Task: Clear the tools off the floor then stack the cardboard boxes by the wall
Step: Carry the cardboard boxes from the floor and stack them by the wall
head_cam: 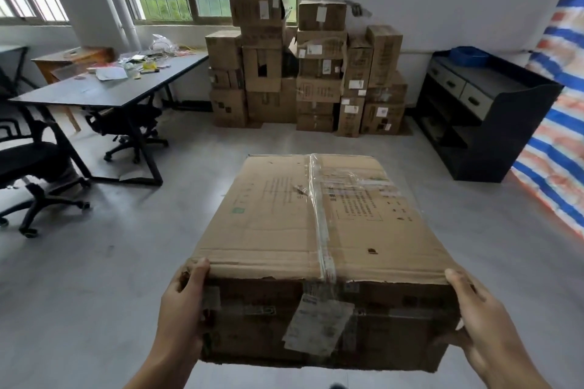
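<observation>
Grey floor (94, 278) open ahead to wall stack (308, 73); both hands (181, 303) grip carried box (316, 230) near corners.

two bare hands, left hand (181, 309) and right hand (480, 319), each with a bare forearm running in from the bottom edge. no sleeves, gloves, rings, watch or bands anywhere on the visible stretch, wrists included. short, plain nails on the thumbs, unpainted; the other fingertips too hidden to tell.
</observation>
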Tool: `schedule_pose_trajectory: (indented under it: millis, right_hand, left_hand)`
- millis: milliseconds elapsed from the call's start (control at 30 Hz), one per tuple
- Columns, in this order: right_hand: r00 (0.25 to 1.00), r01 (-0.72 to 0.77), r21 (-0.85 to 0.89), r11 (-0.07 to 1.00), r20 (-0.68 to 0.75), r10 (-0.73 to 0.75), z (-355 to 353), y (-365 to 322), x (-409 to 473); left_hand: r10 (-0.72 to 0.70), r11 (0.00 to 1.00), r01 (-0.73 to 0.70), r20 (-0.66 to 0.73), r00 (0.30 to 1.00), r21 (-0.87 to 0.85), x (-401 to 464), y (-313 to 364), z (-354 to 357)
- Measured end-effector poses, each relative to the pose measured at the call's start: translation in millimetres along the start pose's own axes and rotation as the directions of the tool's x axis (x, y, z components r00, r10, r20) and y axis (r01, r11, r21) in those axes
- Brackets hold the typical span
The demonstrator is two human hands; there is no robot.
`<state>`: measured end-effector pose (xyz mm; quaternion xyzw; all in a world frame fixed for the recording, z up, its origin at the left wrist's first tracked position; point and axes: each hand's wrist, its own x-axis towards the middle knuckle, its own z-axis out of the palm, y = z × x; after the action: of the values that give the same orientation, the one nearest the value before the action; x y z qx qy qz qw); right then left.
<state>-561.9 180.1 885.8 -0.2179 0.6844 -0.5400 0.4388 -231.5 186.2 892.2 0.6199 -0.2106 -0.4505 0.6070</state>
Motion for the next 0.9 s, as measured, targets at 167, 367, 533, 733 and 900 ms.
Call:
schedule_pose_trajectory:
  millis: [167,367,533,733,900]
  right_hand:
    - [0.998,0.050,-0.009,0.999,0.032,-0.050,80.5,-43.4,110.4]
    - [0.994,0.064,-0.068,0.996,0.097,-0.057,184.8,-113.7,248.4]
    - [0.980,0.102,-0.096,0.990,0.178,-0.084,294.2,-159.9,337.4]
    - [0.959,0.130,-0.059,0.990,0.260,-0.110,464.2,-189.4,422.0]
    - [0.950,0.105,-0.005,0.995,0.296,-0.098,622.4,-215.2,470.9]
  left_hand:
    - [0.020,1.000,-0.020,-0.005,1.000,-0.017,115.7,8.9,77.6]
    - [0.005,0.995,-0.011,-0.059,0.998,-0.098,248.5,39.6,169.7]
    - [-0.005,0.989,-0.018,-0.157,0.988,-0.145,359.0,71.0,206.2]
    - [0.005,0.985,-0.041,-0.217,0.976,-0.165,523.7,114.4,213.3]
    - [0.040,0.985,-0.076,-0.220,0.975,-0.157,676.0,179.1,200.6]
